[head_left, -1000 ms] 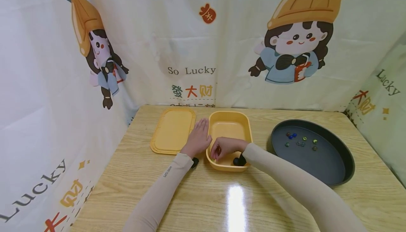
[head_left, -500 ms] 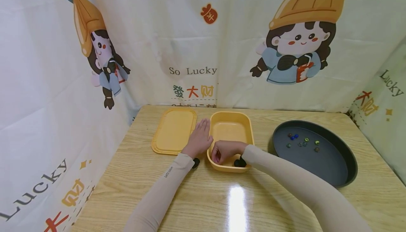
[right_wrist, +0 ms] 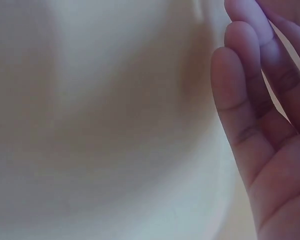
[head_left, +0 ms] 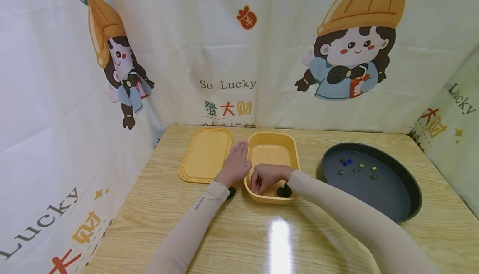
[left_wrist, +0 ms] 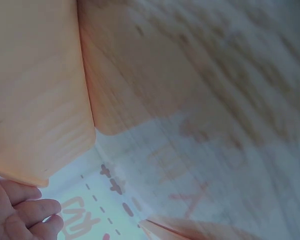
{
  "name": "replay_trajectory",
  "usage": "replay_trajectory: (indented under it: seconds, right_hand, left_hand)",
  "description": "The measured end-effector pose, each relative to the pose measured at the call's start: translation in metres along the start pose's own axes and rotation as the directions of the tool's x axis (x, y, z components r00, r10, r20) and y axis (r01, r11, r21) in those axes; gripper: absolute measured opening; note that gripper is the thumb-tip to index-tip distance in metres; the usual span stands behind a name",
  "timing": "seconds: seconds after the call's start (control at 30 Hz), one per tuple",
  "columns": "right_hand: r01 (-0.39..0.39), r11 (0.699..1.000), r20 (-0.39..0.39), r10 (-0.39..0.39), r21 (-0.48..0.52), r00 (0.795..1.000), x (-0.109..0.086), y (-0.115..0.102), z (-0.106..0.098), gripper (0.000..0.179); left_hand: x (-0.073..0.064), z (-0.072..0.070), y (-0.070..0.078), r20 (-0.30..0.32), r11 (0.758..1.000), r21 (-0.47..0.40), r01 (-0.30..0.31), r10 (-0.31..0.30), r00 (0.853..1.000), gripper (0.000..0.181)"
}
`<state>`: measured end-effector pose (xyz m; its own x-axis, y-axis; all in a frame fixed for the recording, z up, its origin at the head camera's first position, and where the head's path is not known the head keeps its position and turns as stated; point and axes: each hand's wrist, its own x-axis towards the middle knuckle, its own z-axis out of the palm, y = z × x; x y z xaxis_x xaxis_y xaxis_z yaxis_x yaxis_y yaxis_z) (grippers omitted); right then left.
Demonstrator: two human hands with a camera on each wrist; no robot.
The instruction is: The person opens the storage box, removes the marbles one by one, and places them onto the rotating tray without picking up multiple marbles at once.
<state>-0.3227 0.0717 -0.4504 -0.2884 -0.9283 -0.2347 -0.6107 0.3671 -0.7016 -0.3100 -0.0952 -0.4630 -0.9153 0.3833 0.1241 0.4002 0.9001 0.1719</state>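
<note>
A yellow rectangular box [head_left: 272,139] stands on the table without a lid on it. My left hand [head_left: 233,166] lies along the box's left rim, its fingers straight and together. In the left wrist view, fingertips [left_wrist: 37,207] touch the rim from outside. Inside the box, at its near left corner, my right hand [head_left: 270,176] points down with bent fingers and the tips close together. The right wrist view shows curved fingers [right_wrist: 235,85] near the box's blurred wall; the index tip and thumb are cut off, so anything pinched there is hidden.
A flat yellow lid [head_left: 206,155] lies left of the box. On the right stands a round dark pan [head_left: 378,199] with several glass marbles [head_left: 345,163] of blue, green, yellow and brown. A printed cloth [head_left: 224,49] hangs behind the wooden table [head_left: 224,236].
The right hand has shifted slightly within the box's near left corner, its wrist and fingers turning a little. The left hand keeps its place on the rim. The whole view has drifted slightly.
</note>
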Motion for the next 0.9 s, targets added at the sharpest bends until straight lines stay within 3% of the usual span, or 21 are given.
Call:
replay_trajectory:
  seconds: [0.53,0.9]
  right_hand:
    - [0.046,0.998,-0.146,-0.037,0.053,0.989,-0.028,-0.007,-0.028,0.009]
    - [0.008,0.999,-0.254,0.005,0.050,0.967,-0.072,-0.015,-0.051,0.012]
  left_hand:
    - [-0.001,-0.003,0.003,0.015,1.000,0.001,0.008,-0.008,1.000,0.063]
    - [-0.003,-0.004,0.004,0.027,1.000,-0.010,-0.002,0.003,1.000,0.062]
